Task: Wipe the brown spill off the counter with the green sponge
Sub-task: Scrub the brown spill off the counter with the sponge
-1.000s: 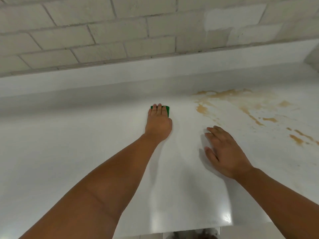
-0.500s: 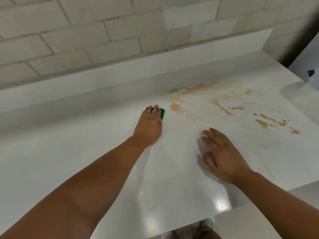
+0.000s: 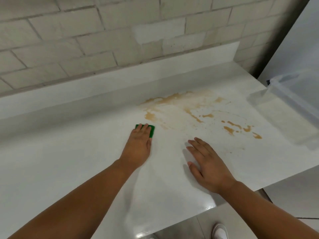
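Pressing green sponge (image 3: 151, 131) flat on table (image 3: 69, 161) under left hand (image 3: 138, 149), fingers straight, just beside brown spill (image 3: 189, 109). Probably light, soft, squashy; best driven by flat downward pressure. Right hand (image 3: 207, 164) spread flat, empty.

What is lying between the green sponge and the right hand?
Nothing: the head view shows only bare white counter between green sponge and right hand; the brown spill lies farther back.

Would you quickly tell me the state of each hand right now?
Left hand: open, fingers pressing the green sponge on the counter.
Right hand: open, flat on counter, empty.
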